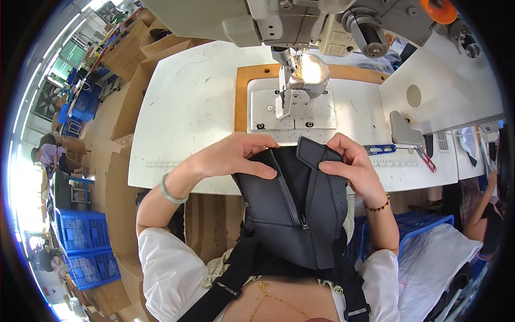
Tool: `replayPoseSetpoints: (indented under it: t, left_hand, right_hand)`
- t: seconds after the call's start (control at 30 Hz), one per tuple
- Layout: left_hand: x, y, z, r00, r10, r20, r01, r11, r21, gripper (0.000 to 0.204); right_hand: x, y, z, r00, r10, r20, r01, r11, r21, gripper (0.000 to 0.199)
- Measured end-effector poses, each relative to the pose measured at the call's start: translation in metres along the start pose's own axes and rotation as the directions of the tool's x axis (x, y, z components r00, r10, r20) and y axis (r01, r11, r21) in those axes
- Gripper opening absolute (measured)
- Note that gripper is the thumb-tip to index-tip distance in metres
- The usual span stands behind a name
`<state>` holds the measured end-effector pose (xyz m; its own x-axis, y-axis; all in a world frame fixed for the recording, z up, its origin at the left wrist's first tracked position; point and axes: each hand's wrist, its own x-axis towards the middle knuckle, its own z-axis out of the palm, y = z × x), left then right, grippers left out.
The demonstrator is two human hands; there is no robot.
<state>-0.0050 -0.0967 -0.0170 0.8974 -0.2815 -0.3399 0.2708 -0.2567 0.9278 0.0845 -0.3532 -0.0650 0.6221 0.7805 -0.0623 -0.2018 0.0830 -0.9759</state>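
In front of my chest I hold up a black sewn piece of smooth, leather-like material, partly unzipped down its front. The zipper slider sits low on it, and the two sides part in a narrow V above. My left hand grips the upper left edge, thumb on the front and fingers behind. At the upper right, my right hand pinches the edge beside a raised flap, thumb in front. What the fingers behind the piece touch is hidden.
Just beyond my hands stands a sewing machine, its lamp lit, on a white table. Blue thread snips lie right of my right hand. Cardboard boxes stand at the left, a blue crate at the right. Other people sit farther off.
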Motion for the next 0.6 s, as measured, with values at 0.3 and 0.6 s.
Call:
replayPoseSetpoints:
  t: [0.3, 0.6]
  left_hand:
    - [-0.013, 0.016, -0.008, 1.0, 0.0, -0.001, 0.0, 0.997, -0.075, 0.04]
    - [-0.099, 0.001, -0.07, 0.446, -0.034, -0.894, -0.577, 0.752, -0.317, 0.026]
  right_hand:
    - [0.024, -0.009, 0.011, 0.991, 0.085, 0.098, -0.099, 0.985, 0.141, 0.023]
    - [0.016, -0.009, 0.024, 0.958, -0.284, -0.031, 0.271, 0.937, -0.22, 0.019]
